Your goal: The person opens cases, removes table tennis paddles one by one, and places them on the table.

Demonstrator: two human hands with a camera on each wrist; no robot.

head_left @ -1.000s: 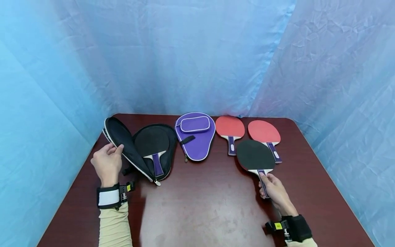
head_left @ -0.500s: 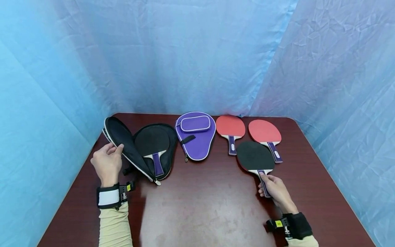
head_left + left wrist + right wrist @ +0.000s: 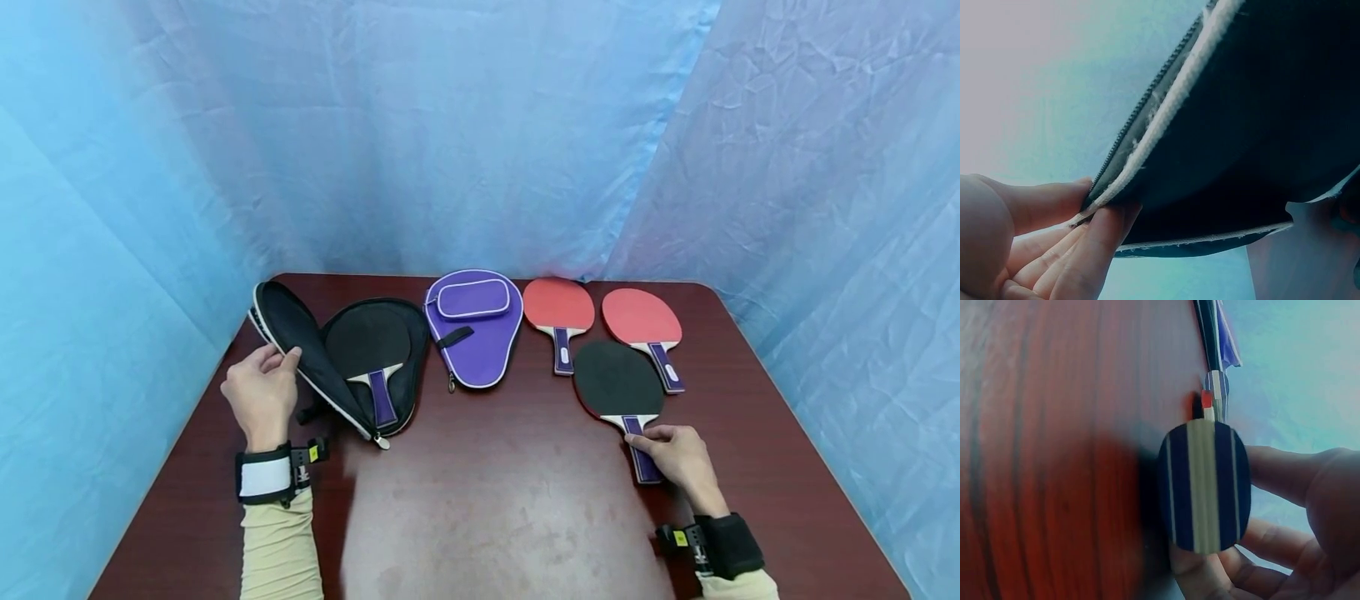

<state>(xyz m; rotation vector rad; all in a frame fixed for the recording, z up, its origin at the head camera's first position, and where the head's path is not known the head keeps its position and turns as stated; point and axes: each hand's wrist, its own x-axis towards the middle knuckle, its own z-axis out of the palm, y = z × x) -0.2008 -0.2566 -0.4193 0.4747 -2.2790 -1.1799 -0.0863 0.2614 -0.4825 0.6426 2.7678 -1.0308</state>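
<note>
My left hand (image 3: 261, 398) pinches the white-piped edge of the raised flap (image 3: 288, 321) of an unzipped paddle case (image 3: 417, 367); in the left wrist view, thumb and fingers (image 3: 1100, 247) meet at that zipped edge. Inside the case's black lining lies a table tennis paddle (image 3: 369, 342), black face up, handle toward me. On the right, my right hand (image 3: 681, 454) holds the purple handle of another black-faced paddle (image 3: 618, 379), thumb on top. The right wrist view shows the striped handle end (image 3: 1204, 487) low over the table, with fingers at its side.
A closed purple paddle case (image 3: 480, 346) lies at the back middle. Two red-faced paddles (image 3: 558, 305) (image 3: 641, 315) lie right of it, behind the held one. The brown table (image 3: 487, 500) is bounded by blue curtains (image 3: 450, 142).
My right hand has shifted its grip on the paddle's handle; its fingers no longer show left of the handle, and the handle end has come into view. My left hand stays on the flap.
</note>
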